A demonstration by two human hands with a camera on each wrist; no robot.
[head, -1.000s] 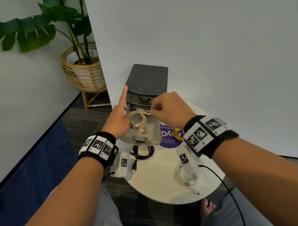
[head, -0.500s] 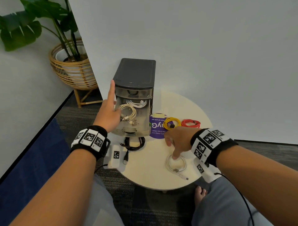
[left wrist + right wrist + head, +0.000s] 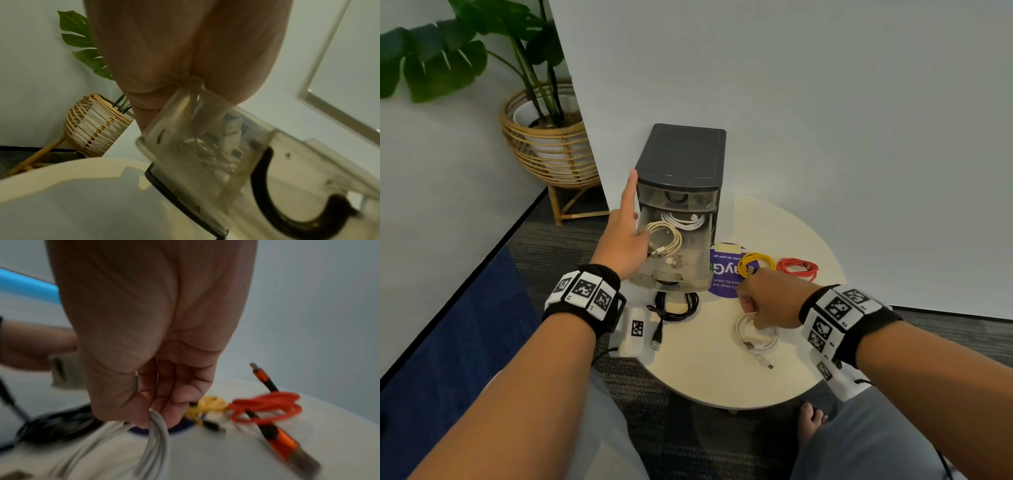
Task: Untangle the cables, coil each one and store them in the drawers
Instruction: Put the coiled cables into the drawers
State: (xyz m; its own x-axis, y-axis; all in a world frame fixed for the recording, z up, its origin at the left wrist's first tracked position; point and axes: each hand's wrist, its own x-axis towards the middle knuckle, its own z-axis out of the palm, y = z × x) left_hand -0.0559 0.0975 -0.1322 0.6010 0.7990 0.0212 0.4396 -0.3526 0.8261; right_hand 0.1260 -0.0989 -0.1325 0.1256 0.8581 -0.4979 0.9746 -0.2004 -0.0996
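Note:
A dark drawer unit point(image 3: 681, 161) stands on the round cream table point(image 3: 722, 377). Its clear lower drawer point(image 3: 688, 263) is pulled out and holds a cream cable coil point(image 3: 666, 236) and a white coil point(image 3: 683, 219). My left hand point(image 3: 626, 236) holds the drawer's left wall point(image 3: 195, 138), index finger straight up along the unit. My right hand point(image 3: 756, 305) pinches a white coiled cable point(image 3: 755, 335) at the table's front right; in the right wrist view its strands point(image 3: 156, 434) hang from the fingertips. Yellow point(image 3: 756, 263), red point(image 3: 798, 269) and black point(image 3: 676, 305) coils lie on the table.
A purple round sticker point(image 3: 722, 274) is on the table beside the drawer. A white partition point(image 3: 825, 102) rises right behind the unit. A potted plant in a rattan basket point(image 3: 551, 150) stands on the floor at the back left. My knees and a bare foot are below the table.
My right hand left the open drawer, came down to the front right of the table and now pinches the white coil. My left hand stays at the drawer's left wall.

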